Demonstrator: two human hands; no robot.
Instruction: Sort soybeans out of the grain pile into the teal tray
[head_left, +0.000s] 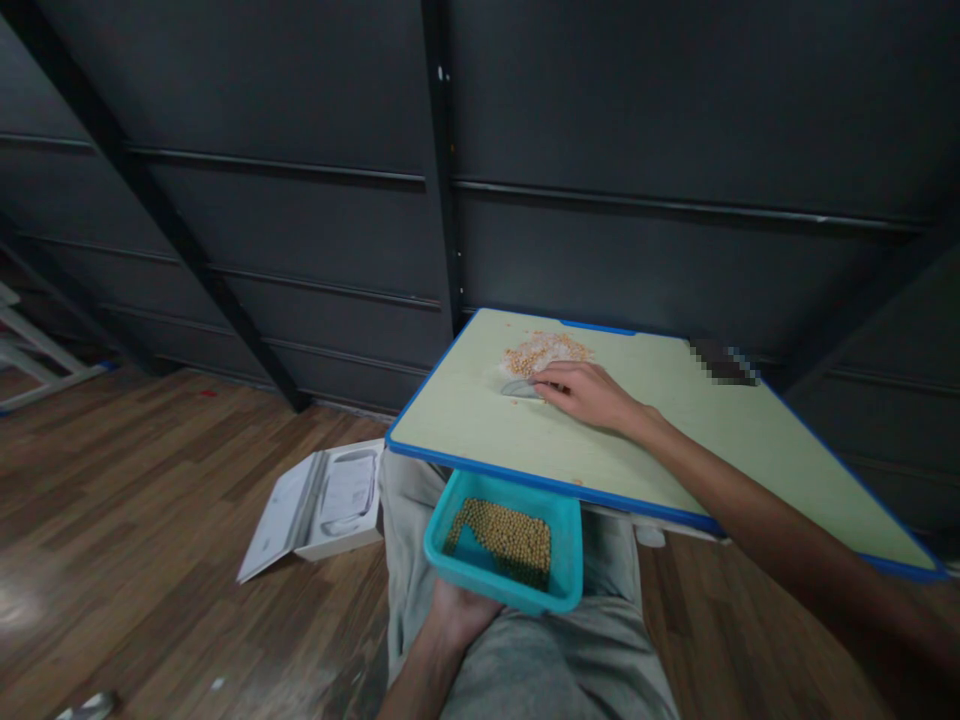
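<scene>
Open white box (349, 497): lying on the wooden floor (150, 520), to the left of the left grip.

Left grip (459, 608): grasping the tub from beneath, its fingers disappearing under the base.

Turquoise tub (480, 578): sitting directly above the left grip, over the grey trousers (540, 665) and just below the near edge of the surface.

Round tan beans (517, 538): covering part of the tub's floor, above the left grip.

Thin see-through piece (519, 389): lying at the fingertips of the right grip; its exact kind is not showing clearly.

Heap of orange-yellow grains (544, 350): spreading just beyond the right grip and slightly to its left, a few strays scattering nearby.

Right grip (585, 390): pinching the see-through piece beside the heap.

Pale green surface (637, 460), blue-edged: extending under the right grip and both sides of it.

Dark blurred item (721, 362): resting well to the right of the right grip.
</scene>
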